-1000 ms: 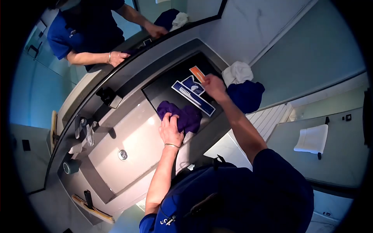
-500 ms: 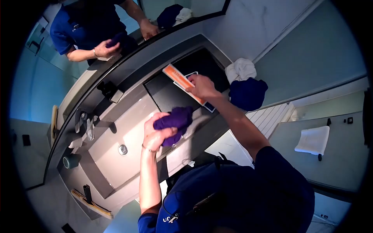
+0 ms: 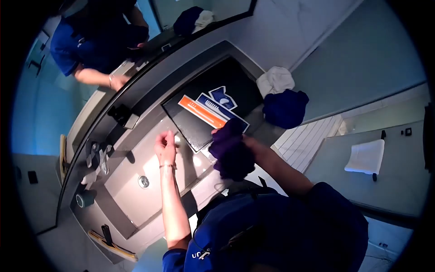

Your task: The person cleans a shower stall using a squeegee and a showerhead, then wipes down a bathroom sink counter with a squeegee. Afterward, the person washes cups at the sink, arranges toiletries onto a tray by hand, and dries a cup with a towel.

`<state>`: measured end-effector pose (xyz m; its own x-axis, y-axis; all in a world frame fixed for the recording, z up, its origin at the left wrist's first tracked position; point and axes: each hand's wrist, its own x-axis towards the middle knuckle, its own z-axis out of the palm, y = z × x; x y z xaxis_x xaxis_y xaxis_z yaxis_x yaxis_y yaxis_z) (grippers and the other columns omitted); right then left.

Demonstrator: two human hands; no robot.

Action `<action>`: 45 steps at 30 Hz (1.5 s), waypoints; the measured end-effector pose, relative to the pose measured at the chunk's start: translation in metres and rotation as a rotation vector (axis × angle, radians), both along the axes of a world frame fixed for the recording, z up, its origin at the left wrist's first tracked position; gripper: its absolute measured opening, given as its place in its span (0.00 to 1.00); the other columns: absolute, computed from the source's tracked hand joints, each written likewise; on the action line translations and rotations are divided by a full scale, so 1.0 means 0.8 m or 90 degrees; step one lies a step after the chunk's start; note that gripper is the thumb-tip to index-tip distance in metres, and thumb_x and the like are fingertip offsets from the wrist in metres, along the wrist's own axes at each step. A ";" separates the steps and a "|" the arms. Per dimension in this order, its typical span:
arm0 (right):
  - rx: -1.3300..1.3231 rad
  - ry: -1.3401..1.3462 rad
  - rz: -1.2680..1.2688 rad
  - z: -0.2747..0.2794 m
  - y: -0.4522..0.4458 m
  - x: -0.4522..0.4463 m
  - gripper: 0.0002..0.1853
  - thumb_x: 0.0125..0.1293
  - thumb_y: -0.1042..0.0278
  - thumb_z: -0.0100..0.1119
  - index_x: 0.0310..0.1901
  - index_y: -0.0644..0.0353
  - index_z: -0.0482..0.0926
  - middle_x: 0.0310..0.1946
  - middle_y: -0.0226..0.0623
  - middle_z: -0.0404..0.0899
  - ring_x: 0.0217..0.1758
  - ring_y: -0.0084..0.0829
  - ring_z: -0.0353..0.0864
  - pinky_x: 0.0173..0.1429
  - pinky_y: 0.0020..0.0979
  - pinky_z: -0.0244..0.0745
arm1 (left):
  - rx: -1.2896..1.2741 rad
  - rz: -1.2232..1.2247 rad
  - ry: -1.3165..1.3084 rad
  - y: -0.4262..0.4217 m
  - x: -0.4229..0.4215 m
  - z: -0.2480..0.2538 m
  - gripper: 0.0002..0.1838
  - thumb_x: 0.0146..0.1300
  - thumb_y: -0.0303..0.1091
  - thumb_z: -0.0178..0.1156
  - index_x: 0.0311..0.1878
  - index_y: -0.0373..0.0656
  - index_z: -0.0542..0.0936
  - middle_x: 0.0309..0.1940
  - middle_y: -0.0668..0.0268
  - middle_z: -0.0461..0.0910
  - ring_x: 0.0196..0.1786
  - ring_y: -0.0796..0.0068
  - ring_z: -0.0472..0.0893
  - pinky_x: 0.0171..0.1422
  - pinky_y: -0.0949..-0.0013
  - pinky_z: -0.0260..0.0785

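The crumpled purple cloth (image 3: 232,152) hangs from my right hand (image 3: 250,141), which is closed on it at the counter's front edge. Much of that hand is hidden behind the cloth. My left hand (image 3: 166,147) is over the sink basin (image 3: 131,192), loosely curled with its fingers a little apart and nothing in it. A long orange packet (image 3: 199,111) lies on the black tray (image 3: 192,136), just beyond the cloth. Beside it are a dark blue packet with a comb-like print (image 3: 222,111) and a smaller blue and white packet (image 3: 224,97).
A white cloth (image 3: 276,80) and a dark blue cloth bundle (image 3: 286,109) sit at the counter's right end. The faucet (image 3: 103,158), a cup (image 3: 84,198) and a yellow-edged brush-like item (image 3: 113,247) are at left. A mirror (image 3: 122,54) runs along the back.
The purple cloth has passed from my left hand to my right. My right hand has let go of the orange packet, which now lies on the tray, and has drawn back towards me.
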<state>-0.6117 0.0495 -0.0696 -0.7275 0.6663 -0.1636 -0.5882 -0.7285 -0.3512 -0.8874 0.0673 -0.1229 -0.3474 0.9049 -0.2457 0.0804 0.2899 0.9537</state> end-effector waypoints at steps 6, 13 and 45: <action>0.296 -0.618 -0.016 0.062 0.008 0.071 0.20 0.69 0.65 0.47 0.61 0.60 0.66 0.49 0.40 0.75 0.47 0.30 0.79 0.52 0.30 0.75 | -0.080 -0.092 0.190 0.031 0.027 -0.095 0.21 0.60 0.45 0.60 0.40 0.32 0.74 0.25 0.55 0.78 0.25 0.67 0.77 0.33 0.62 0.70; 0.617 -0.855 -0.183 0.059 0.047 0.162 0.19 0.69 0.61 0.47 0.57 0.62 0.70 0.42 0.38 0.78 0.43 0.30 0.80 0.47 0.29 0.76 | -0.054 0.115 -0.249 0.001 0.009 -0.034 0.11 0.63 0.31 0.56 0.25 0.44 0.69 0.20 0.75 0.69 0.24 0.84 0.66 0.27 0.75 0.59; 0.796 -0.747 -0.198 -0.043 0.197 -0.103 0.21 0.49 0.67 0.63 0.47 0.61 0.78 0.43 0.43 0.79 0.49 0.41 0.76 0.55 0.37 0.70 | -0.035 0.298 -0.114 -0.371 -0.195 0.060 0.27 0.63 0.41 0.58 0.61 0.36 0.67 0.53 0.58 0.73 0.49 0.66 0.73 0.56 0.65 0.65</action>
